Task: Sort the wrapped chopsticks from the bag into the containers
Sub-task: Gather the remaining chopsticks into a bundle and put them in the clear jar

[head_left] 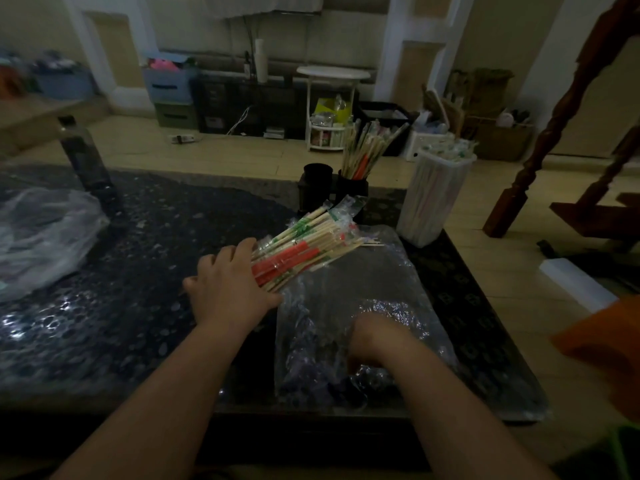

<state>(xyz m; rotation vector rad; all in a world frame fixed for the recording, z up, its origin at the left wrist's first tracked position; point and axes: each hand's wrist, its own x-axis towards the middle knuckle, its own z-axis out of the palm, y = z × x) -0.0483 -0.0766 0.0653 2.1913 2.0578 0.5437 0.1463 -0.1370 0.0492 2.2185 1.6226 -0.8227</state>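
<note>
Mid-unloading — the left hand clamps the wrapped chopsticks, the right hand sits inside the clear bag, grip unclear — next, carry them to the far-edge containers.

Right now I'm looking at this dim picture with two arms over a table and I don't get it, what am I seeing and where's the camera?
There is no machine here. The single picture comes from a camera worn on a person's head, looking down at their own bare hands. The left hand grips a bundle of wrapped chopsticks with red and green wrappers. The right hand is inside a clear plastic bag lying on the dark table; what it holds, if anything, is hidden. Further back stand two black cups, one with chopsticks and one whose inside is too dark to tell, plus a tall white container packed full. A second crumpled bag lies at the left.
</note>
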